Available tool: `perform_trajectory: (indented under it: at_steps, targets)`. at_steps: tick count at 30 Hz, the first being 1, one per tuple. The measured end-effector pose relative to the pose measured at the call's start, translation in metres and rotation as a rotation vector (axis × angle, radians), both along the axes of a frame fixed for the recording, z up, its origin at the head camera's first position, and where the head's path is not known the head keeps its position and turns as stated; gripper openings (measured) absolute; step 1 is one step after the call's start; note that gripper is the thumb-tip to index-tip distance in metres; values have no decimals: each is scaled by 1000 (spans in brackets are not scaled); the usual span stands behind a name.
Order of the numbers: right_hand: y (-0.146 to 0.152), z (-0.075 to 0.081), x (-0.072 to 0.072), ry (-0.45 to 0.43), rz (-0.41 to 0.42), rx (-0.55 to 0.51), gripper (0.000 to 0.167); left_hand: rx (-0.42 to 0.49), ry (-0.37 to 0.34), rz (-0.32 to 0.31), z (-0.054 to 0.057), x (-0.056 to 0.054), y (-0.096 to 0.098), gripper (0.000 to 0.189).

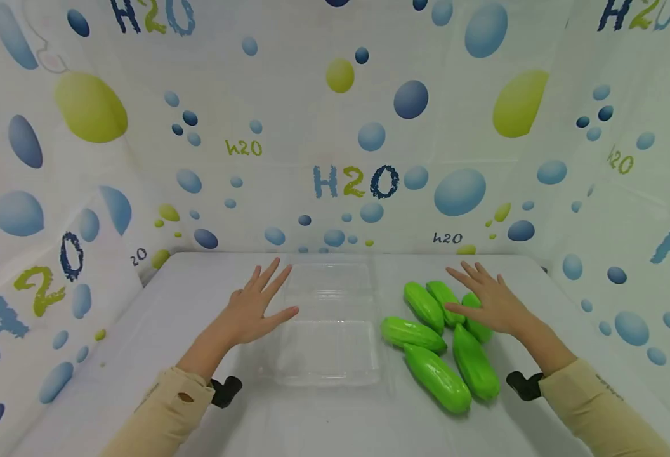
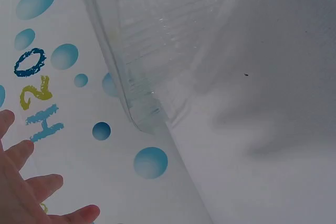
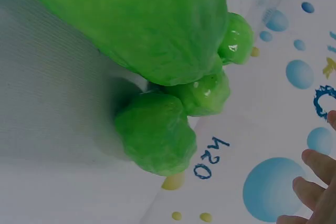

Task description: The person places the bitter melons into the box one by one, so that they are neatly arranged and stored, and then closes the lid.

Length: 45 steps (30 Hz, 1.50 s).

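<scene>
From my feed, the left hand (image 1: 255,314) spreads its fingers beside the clear plastic tray (image 1: 329,352), holding nothing. I see the right hand (image 1: 492,304) equally splayed, gripping nothing, near six green vegetables (image 1: 438,379).

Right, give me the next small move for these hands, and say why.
I'd probably lower the right hand and grip one green vegetable: that hand is empty and close to the group, all six lie on the table, and the clear box beside them holds none.
</scene>
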State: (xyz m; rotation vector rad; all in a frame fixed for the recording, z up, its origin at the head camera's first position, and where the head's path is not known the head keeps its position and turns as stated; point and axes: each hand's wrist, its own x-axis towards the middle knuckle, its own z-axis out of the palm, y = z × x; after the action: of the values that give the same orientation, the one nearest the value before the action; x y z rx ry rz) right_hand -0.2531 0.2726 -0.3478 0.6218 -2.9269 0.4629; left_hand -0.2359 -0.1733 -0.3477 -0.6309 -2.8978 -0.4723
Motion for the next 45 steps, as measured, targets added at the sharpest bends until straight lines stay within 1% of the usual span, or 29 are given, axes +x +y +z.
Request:
perform_trajectory:
  at_steps: [8, 11, 17, 21, 24, 26, 32, 36, 39, 45]
  targets:
    - [8, -9, 2, -22, -12, -35, 73, 53, -55, 0, -13, 1, -6, 78]
    - [13, -14, 1, -32, -12, -49, 73, 97, -81, -10, -17, 2, -5, 76]
    - [20, -24, -2, -72, -20, -79, 74, 206, -149, -37, -31, 8, -7, 72]
    - [26, -29, -2, -85, -42, -69, 75, 244, -146, -54, -37, 8, -7, 72]
    - [31, -31, -1, -77, -57, -68, 75, 271, -137, -66, -39, 7, -6, 71]
    - [33, -32, -1, -77, -59, -71, 74, 285, -145, -66, -41, 7, -7, 71]
    - [35, -36, -2, -80, -54, -76, 73, 321, -195, -71, -45, 9, -6, 70]
    - [38, -42, -4, -84, -48, -93, 73, 342, -210, -68, -48, 9, -5, 69]
    - [40, -47, -6, -95, -53, -106, 73, 371, -241, -65, -51, 10, -5, 69]
    - [45, -49, -7, -110, -62, -138, 74, 406, -300, -77, -55, 11, -5, 71]
